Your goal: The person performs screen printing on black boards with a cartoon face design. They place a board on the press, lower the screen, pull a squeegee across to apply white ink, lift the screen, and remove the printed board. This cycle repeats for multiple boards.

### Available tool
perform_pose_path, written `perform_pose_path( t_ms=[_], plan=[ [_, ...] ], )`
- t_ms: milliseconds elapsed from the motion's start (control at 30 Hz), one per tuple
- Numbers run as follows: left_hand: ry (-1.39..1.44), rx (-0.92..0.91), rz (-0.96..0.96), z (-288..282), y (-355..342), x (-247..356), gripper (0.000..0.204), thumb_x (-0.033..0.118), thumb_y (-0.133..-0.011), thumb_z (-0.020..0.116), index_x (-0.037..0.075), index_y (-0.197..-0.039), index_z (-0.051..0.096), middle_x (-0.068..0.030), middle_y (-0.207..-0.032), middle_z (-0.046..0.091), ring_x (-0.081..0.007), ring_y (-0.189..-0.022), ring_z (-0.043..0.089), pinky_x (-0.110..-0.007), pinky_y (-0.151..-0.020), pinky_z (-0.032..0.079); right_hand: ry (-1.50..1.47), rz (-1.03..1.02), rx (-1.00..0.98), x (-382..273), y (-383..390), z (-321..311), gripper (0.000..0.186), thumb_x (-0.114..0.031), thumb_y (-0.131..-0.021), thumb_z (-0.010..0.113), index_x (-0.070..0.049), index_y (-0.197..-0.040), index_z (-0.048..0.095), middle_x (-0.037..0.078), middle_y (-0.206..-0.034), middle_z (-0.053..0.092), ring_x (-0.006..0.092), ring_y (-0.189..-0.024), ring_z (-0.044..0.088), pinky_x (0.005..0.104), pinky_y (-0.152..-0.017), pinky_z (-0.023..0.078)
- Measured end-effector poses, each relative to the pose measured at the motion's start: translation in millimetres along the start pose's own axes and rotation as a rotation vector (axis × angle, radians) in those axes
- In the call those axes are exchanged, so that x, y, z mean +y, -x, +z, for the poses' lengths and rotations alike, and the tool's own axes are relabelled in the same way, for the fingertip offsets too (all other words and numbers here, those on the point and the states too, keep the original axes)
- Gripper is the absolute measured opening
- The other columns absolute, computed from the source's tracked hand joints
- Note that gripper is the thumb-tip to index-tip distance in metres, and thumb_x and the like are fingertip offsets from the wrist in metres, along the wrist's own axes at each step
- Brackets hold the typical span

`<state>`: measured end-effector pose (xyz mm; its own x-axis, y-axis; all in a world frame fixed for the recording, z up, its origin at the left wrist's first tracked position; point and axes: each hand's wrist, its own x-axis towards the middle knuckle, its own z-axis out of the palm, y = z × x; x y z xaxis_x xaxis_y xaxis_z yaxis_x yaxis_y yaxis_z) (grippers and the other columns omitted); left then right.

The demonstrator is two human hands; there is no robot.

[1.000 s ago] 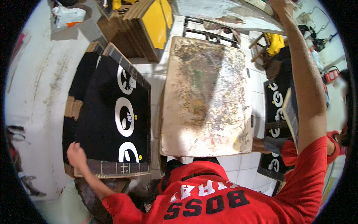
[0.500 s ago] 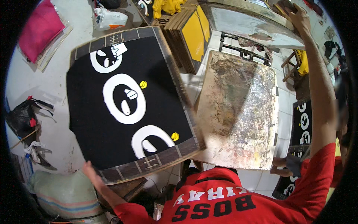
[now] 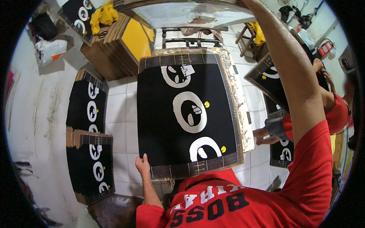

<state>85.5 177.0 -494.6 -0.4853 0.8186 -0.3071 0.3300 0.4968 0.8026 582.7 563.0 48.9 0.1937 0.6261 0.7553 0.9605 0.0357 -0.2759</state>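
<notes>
In front of me a flat board [image 3: 161,173] with ruled dark margins lies over the worn tabletop [image 3: 248,141], covering most of it. On the board is a black fabric panel [image 3: 157,114] printed with white rings and small yellow balls. My left hand [image 3: 143,166] grips the near left corner, thumb on top and the other fingers mostly hidden. My right forearm [image 3: 289,64] stretches up and away toward a raised pale frame [image 3: 182,17] beyond the tabletop. The right hand itself is cut off by the upper edge of the picture.
Boards with similar printed panels stand in stacks [image 3: 85,167] on the left. Behind them is a pile of boards [image 3: 110,49] bearing scissors and a yellow cloth [image 3: 104,17]. At the right, another person [image 3: 334,110] handles a printed board [image 3: 262,74]. A wooden stool [image 3: 245,41] stands far right.
The board with the black panel has gone from tilted at the left of the tabletop to lying over it. My left hand has travelled with it. The view has shifted too.
</notes>
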Motion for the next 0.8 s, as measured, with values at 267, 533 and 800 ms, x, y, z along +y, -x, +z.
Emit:
perform_pose_path(
  t_ms=[267, 533, 800],
  plan=[
    [-0.184, -0.108, 0.178, 44.3, 32.5, 68.2, 0.065, 0.03, -0.075, 0.092, -0.005, -0.119, 0.059, -0.0259, -0.104, 0.07, -0.0448, -0.098, 0.066, -0.047, -0.088, 0.052, 0.001, 0.0, -0.008, -2.6, -15.7, 0.8, 0.039, -0.032, -0.085, 0.072, -0.01, -0.117, 0.074, 0.021, -0.115, 0.073, 0.0359, -0.111, 0.07, 0.0453, -0.095, 0.055],
    [-0.255, -0.013, 0.199, 47.5, 48.1, 91.6, 0.063, 0.027, -0.076, 0.091, -0.005, -0.119, 0.058, -0.0261, -0.106, 0.069, -0.046, -0.102, 0.065, -0.048, -0.092, 0.05, 0.003, -0.156, 0.051, -3.9, -42.9, 6.0, 0.037, -0.031, -0.081, 0.072, -0.009, -0.11, 0.077, 0.021, -0.114, 0.074, 0.0371, -0.109, 0.07, 0.0462, -0.093, 0.056],
    [-0.223, 0.029, 0.057, 57.3, 35.9, 75.4, 0.069, 0.027, -0.07, 0.096, -0.004, -0.119, 0.057, -0.0213, -0.11, 0.066, -0.0418, -0.105, 0.063, -0.047, -0.093, 0.049, 0.023, -0.1, 0.087, -9.7, -43.2, 2.8, 0.038, -0.034, -0.08, 0.072, -0.012, -0.109, 0.078, 0.018, -0.113, 0.075, 0.0355, -0.108, 0.071, 0.0456, -0.094, 0.056]
  ],
)
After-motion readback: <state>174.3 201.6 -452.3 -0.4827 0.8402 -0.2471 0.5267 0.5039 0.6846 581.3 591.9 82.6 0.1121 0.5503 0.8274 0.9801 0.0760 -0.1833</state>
